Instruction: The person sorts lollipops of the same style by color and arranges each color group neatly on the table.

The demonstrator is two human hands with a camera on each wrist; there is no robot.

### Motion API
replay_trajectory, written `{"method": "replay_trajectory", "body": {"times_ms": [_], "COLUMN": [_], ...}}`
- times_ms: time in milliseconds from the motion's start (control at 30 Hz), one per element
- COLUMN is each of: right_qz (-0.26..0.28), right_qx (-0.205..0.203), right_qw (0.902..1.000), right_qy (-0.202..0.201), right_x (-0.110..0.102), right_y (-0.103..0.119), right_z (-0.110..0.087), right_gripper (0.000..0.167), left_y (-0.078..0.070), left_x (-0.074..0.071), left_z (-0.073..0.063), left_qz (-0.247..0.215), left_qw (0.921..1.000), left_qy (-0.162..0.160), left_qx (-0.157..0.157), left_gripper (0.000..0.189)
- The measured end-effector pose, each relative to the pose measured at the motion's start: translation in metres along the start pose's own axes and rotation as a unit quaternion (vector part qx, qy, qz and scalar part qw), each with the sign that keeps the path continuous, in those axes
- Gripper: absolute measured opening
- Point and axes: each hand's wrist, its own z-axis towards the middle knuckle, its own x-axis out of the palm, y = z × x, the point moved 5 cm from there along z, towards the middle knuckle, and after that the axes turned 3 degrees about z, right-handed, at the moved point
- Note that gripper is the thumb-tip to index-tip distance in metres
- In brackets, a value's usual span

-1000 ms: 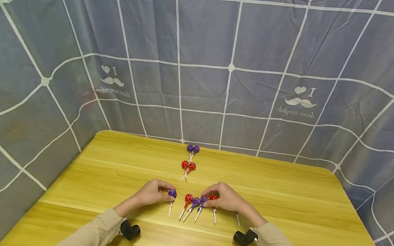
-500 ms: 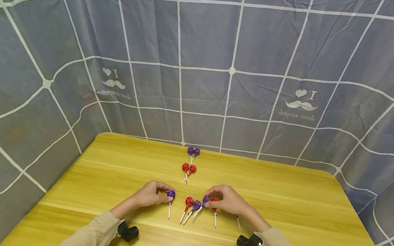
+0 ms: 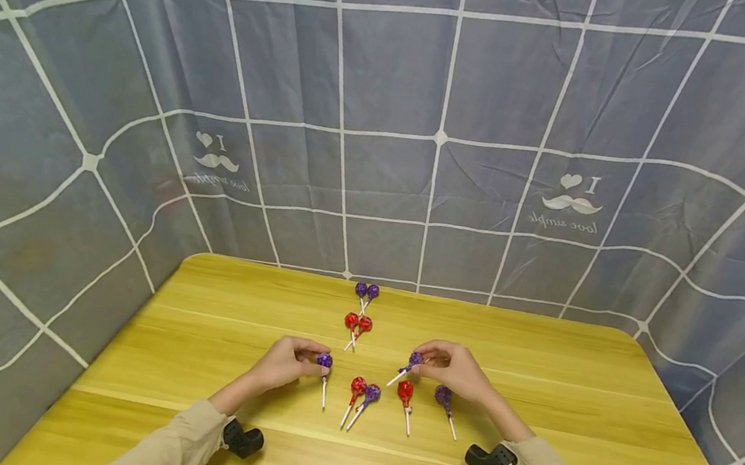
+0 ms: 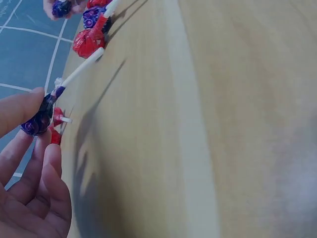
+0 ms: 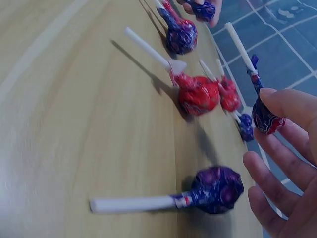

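Our left hand (image 3: 287, 363) is nearer the crossed red lollipops (image 3: 351, 320), ahead and right
It pinches 1 purple lollipop (image 3: 324, 360), stick toward us; our right hand (image 3: 458, 373) pinches another purple lollipop (image 3: 415, 358), stick slanting leftward.

The middle purple lollipop (image 3: 371, 394) and right-hand red lollipop (image 3: 405, 391) flank a passable gap
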Motion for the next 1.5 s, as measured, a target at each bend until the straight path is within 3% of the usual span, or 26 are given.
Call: {"method": "replay_trajectory", "body": {"times_ms": [167, 400, 667, 1033, 1500], "right_qz": [-0.006, -0.024, -0.033, -0.003, 0.021], "right_qx": [-0.008, -0.019, 0.000, 0.000, 0.010], "right_qw": [0.9999, 0.9994, 0.9993, 0.9998, 0.9997], "right_qy": [0.001, 0.013, 0.016, 0.021, 0.012], "right_x": [-0.007, -0.014, -0.014, -0.013, -0.021], "right_y": [-0.005, -0.007, -0.013, -0.010, -0.012], "right_z": [-0.002, 0.000, 0.002, 0.004, 0.028], "right_gripper": [0.032, 0.032, 0.034, 0.035, 0.038], "left_y": [-0.004, -0.015, -0.026, -0.040, -0.049], "left_x": [-0.004, -0.009, -0.007, 0.002, 0.009], "left_z": [0.005, 0.014, 0.024, 0.040, 0.057], "left_qz": [-0.019, -0.010, -0.006, -0.024, -0.036], "left_qw": [0.9995, 0.9982, 0.9972, 0.9961, 0.9932], "left_qy": [-0.025, -0.059, -0.075, -0.085, -0.110], "left_qx": [0.003, -0.003, 0.007, 0.007, 0.017], "left_gripper": [0.042, 0.036, 0.034, 0.038, 0.034]}}
